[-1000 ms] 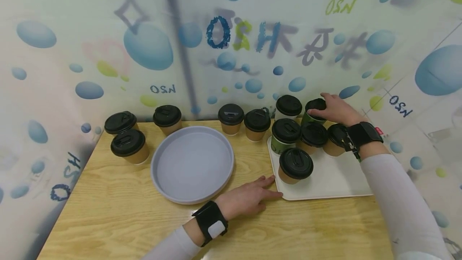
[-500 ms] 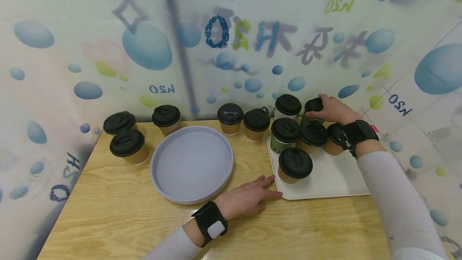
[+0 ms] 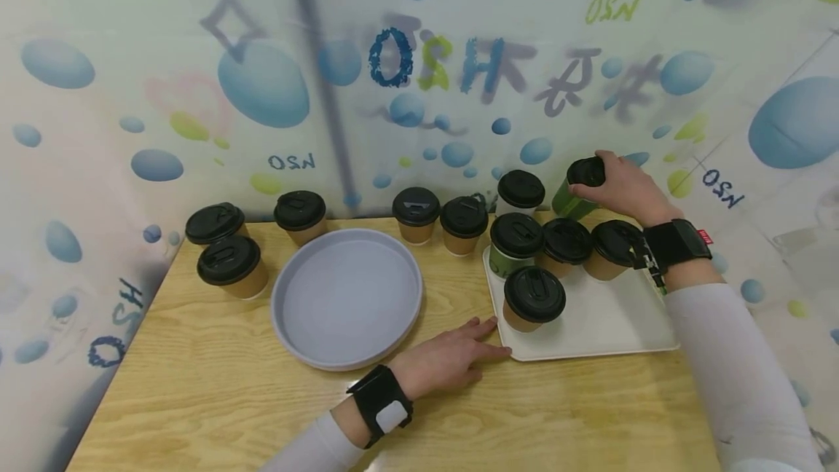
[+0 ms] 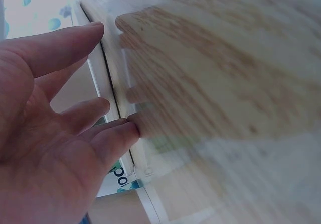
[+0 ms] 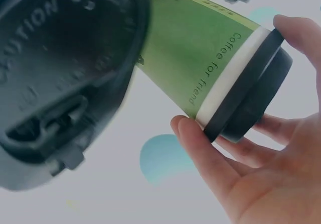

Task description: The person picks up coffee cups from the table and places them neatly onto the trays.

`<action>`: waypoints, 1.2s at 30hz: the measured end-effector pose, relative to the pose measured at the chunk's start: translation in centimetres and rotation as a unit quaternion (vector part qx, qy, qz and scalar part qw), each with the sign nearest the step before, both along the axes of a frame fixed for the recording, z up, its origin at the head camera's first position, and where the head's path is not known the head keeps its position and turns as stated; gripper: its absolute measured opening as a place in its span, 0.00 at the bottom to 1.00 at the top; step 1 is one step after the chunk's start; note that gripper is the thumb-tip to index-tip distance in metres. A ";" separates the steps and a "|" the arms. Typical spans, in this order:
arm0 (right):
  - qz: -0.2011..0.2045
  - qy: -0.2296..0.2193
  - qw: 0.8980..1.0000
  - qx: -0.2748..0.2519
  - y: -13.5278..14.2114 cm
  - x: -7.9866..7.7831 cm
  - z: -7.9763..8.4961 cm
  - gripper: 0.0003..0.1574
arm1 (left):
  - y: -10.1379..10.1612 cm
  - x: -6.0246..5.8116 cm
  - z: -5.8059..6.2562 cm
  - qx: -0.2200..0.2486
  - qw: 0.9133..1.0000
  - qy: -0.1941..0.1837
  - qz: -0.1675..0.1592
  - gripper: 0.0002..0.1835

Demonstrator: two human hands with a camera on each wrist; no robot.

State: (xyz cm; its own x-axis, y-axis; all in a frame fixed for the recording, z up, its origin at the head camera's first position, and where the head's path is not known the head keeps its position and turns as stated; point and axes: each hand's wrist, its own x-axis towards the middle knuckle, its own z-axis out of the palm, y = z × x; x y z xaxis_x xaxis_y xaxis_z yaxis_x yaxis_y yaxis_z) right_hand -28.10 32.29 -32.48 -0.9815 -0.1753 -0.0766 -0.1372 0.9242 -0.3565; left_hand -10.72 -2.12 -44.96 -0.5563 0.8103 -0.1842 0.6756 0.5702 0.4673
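Observation:
My right hand grips a green paper coffee cup by its black lid, behind the other cups. The cup is tilted, its base to the lower left. In the right wrist view, thumb and fingers clasp the lid's rim, and the green sleeve reads "Coffee for friend". My left hand lies with extended fingers at the left edge of a cream tray, fingertips right at its rim. On that tray stand a green cup and several brown cups, one of them near the front left.
A round grey-lilac tray lies left of centre on the wooden table. Lidded brown cups stand around it, including one at the far left and one behind. A white cup stands near the patterned backdrop.
My right hand has raised the green cup up and slightly right from behind the tray's cups, and it now tilts. My left hand has stayed at the tray's edge.

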 end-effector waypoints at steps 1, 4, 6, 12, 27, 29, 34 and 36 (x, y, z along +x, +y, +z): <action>-0.002 0.007 1.000 -0.003 0.0 0.2 0.4 0.64 | 0.0 0.0 0.0 0.000 1.000 0.000 0.001 0.30; -0.010 0.033 0.999 -0.010 -0.2 1.0 1.4 0.63 | 0.0 0.0 0.1 -0.002 1.000 -0.001 0.003 0.30; -0.014 0.047 0.999 -0.018 -0.3 1.7 2.2 0.63 | 0.0 0.0 0.1 -0.003 1.000 -0.003 0.004 0.30; -0.030 0.081 0.996 -0.036 -0.4 3.4 3.9 0.63 | 0.0 0.0 0.1 -0.001 1.000 -0.002 0.005 0.30; -0.041 0.136 0.988 -0.052 -0.3 8.2 6.5 0.61 | 0.1 0.0 -0.2 0.000 1.000 -0.002 0.002 0.31; -0.042 0.145 0.987 -0.058 -0.2 8.8 6.5 0.61 | 0.1 0.0 -0.1 -0.001 1.000 -0.002 0.002 0.31; -0.039 0.165 0.983 -0.064 0.0 10.4 6.3 0.60 | 0.0 0.0 0.1 -0.005 1.000 0.000 0.002 0.31; -0.042 0.175 0.982 -0.064 0.0 11.0 6.2 0.60 | 0.0 0.1 0.2 -0.005 1.000 0.000 0.001 0.31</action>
State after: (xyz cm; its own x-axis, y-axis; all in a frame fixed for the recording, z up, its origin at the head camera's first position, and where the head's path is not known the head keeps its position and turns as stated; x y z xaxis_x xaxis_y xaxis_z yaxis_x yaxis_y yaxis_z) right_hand -17.11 32.34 -26.31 -0.9552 -0.0794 0.2850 -0.1975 0.8884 -0.4145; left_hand -10.67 -2.12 -44.77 -0.5584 0.8069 -0.1928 0.6745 0.5769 0.4607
